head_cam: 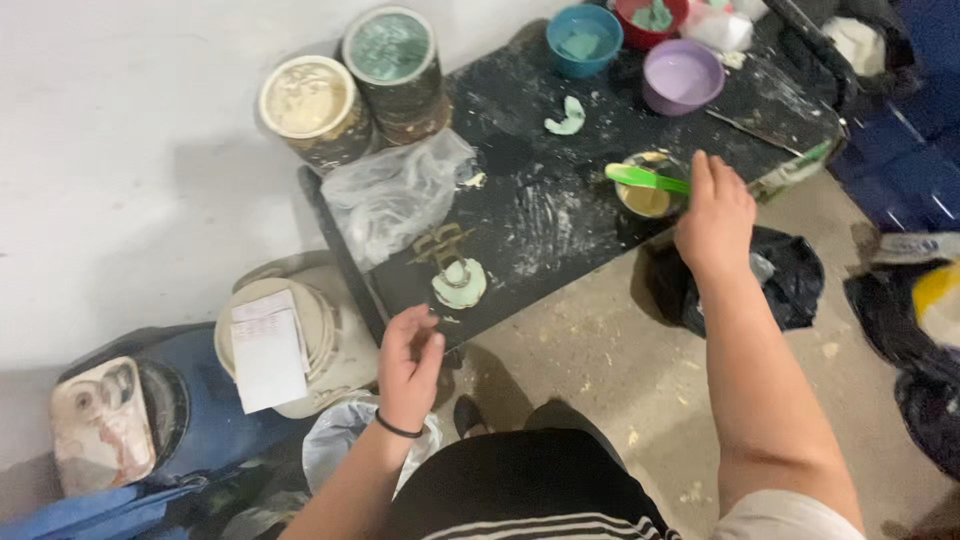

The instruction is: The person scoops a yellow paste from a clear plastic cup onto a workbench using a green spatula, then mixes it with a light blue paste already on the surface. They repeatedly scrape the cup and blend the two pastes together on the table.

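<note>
On the black board, the right hand grips a green spatula across a small cup; light, stiff, likely slippery with paste, so hold the handle. The left hand hangs loosely curled, empty

Both forearms are bare. A thin black band circles the wrist below the left hand; the right hand wears nothing. Near the bottom edge sits dark clothing with white stripes, possibly a skirt, and a pale sleeve edge.
</note>
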